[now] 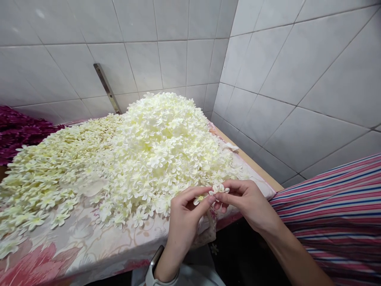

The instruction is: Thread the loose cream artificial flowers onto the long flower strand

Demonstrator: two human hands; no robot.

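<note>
A small white artificial flower point(219, 190) is pinched between the fingertips of my right hand point(253, 202), its petals facing up. My left hand point(187, 212) is closed too, its thumb and forefinger meeting at the same blossoms, with a yellow-centred flower point(200, 199) between its fingers. Both hands meet just over the table's front edge. Right behind them rises a tall heap of loose white flowers point(166, 147). A flatter spread of yellowish-cream flowers point(65, 167) lies to the left of that heap.
A floral cloth point(113, 246) covers the table. Purple flowers point(24, 131) sit at the far left. A metal strip point(106, 88) leans by the tiled wall point(143, 63). Striped fabric point(333, 198) hangs at the right. One fallen flower point(214, 249) shows below the table edge.
</note>
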